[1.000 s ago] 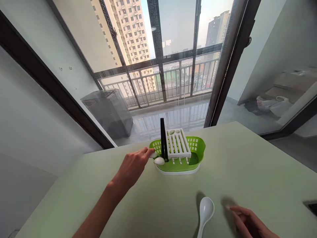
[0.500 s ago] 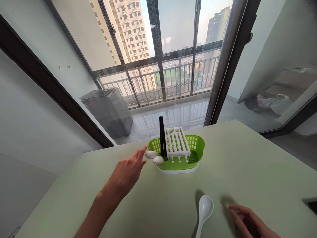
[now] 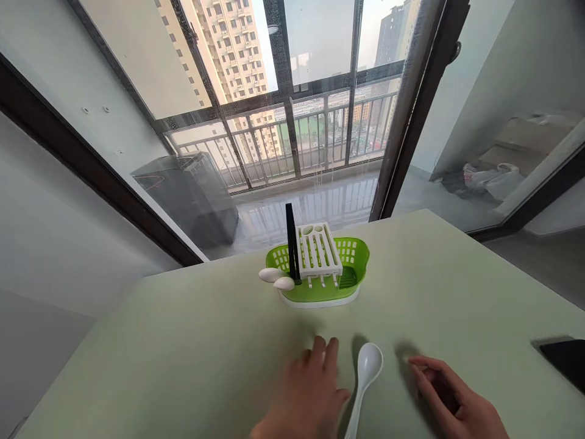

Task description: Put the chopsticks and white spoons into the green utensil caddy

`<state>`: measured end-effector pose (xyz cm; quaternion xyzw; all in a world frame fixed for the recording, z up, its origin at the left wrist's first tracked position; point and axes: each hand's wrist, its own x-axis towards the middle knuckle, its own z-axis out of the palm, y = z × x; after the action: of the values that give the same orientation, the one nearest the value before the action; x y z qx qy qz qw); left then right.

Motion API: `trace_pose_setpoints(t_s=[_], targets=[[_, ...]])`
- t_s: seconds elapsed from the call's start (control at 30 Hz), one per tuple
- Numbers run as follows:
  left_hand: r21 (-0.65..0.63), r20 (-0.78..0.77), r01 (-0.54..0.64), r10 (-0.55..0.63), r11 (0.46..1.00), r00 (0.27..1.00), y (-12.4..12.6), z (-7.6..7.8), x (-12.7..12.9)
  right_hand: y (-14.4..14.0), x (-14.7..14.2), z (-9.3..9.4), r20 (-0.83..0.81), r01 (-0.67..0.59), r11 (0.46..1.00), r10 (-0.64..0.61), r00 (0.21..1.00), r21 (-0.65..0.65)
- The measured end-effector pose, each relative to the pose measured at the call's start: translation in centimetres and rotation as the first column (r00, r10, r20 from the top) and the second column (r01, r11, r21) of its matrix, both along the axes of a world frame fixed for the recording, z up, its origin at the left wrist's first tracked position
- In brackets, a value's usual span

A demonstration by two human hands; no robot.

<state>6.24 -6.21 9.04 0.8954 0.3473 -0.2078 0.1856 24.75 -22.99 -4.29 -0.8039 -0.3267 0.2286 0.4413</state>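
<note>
White spoon [image 3: 364, 377] lies flat on the pale green desk [image 3: 183, 341] btwn both hands, bowl pointing away from the person. Left hand [image 3: 306, 396] is palm-down just left of the handle w/ fingers [image 3: 329, 353] loose, holding nothing; right hand [image 3: 457, 402] rests to the spoon's right, fingers spread, also empty. Further back sits a green drainer basket [image 3: 320, 268] w/ white rack, black chopsticks [image 3: 290, 244] upright & two white spoons [image 3: 276, 278] sticking out at its left.

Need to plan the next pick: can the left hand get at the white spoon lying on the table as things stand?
Probably yes. The left hand lies flat right beside the white spoon, on its left, with nothing between them; the right hand rests apart on the other side.
</note>
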Motion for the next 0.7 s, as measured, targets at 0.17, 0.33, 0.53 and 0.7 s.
trace_pose_setpoints(t_s=[0.17,0.33,0.53,0.7], targets=[[0.138,0.088,0.075,-0.088,0.988,0.992,-2.1,-2.7,3.2,-0.2,0.8,-0.8,0.027,-0.062,0.998,0.061,0.998,0.006],[0.260,0.103,0.168,-0.201,0.951,0.974,-3.1,-5.1,4.5,0.0,0.7,-0.2,0.045,-0.106,0.994,0.105,0.993,0.018],[0.346,0.070,0.243,-0.284,0.906,0.956,-3.8,-6.6,4.6,0.1,0.3,0.5,0.033,-0.053,0.998,0.053,0.998,0.018],[0.266,0.061,0.287,-0.314,0.920,0.948,-3.4,-5.8,4.9,0.0,0.4,0.3,-0.001,-0.060,0.998,0.060,0.998,0.000]])
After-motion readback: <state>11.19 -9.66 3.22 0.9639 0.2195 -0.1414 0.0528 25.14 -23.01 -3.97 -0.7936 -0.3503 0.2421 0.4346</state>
